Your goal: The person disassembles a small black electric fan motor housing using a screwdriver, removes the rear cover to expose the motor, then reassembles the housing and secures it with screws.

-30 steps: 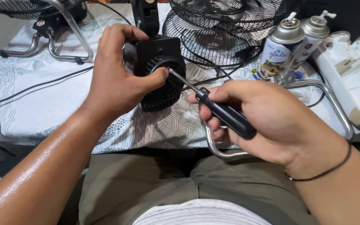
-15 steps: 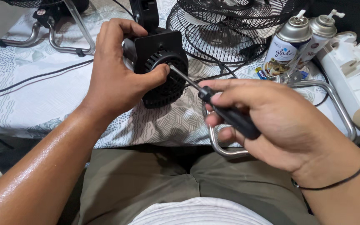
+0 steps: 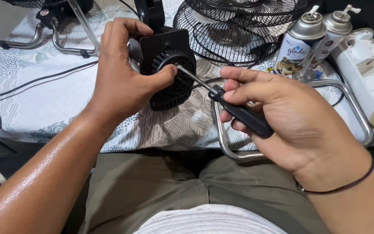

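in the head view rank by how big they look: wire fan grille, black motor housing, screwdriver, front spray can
1. wire fan grille, though cut off by the frame's top edge
2. black motor housing
3. screwdriver and front spray can: about alike, and the screwdriver is nearer the camera, so no ranking

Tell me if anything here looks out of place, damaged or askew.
The fan is in pieces: its black motor housing sits on the patterned cloth in the left hand, apart from the wire grille lying behind. The right hand points a screwdriver into the housing. Nothing looks spilled or broken.
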